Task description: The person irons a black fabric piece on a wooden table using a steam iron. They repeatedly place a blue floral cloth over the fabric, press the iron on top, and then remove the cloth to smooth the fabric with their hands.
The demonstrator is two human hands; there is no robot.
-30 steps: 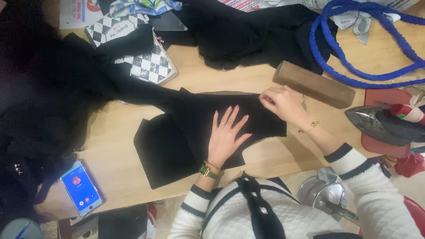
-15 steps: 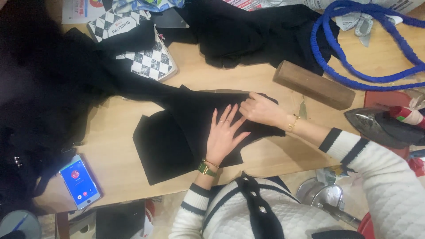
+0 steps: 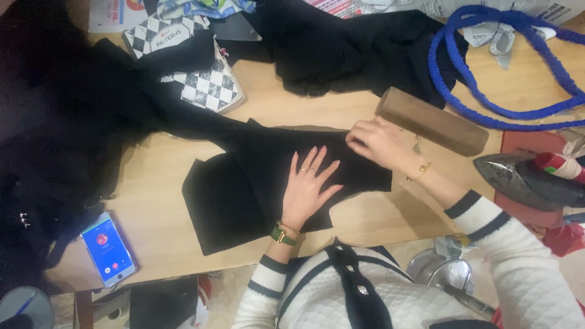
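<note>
A black-and-white checkered booklet [image 3: 210, 85] is seen in the upper left of the frame, partly covered by dark cloth, its lettered band lying toward the top left corner. Printed paper sheets [image 3: 390, 7] with red and pale patches are spread along the upper edge. A smartphone [image 3: 108, 248] with a lit blue screen and a red round mark is placed at the lower left, tilted slightly, on the wooden table [image 3: 152, 201].

The black fabric piece [image 3: 244, 195] is laid flat at the centre of the frame. Its long axis runs roughly left to right, sloping a little downward toward the left; one broad end is turned to the lower left, the other end reaches the right hand. A narrower strip is continued from it toward the upper left, into the larger heap of black cloth [image 3: 55, 134].

The left hand [image 3: 308, 189] is pressed flat on the fabric, fingers spread and pointing up the frame, nothing gripped. The right hand [image 3: 375, 141] is curled at the fabric's upper right edge, fingertips bent onto the cloth; whether the edge is pinched cannot be told.

A wooden block [image 3: 432, 122] is lying just beside the right hand, angled down to the right. A blue cord [image 3: 463, 91] is looped at the upper right, and an iron [image 3: 524, 180] is resting at the right edge.
</note>
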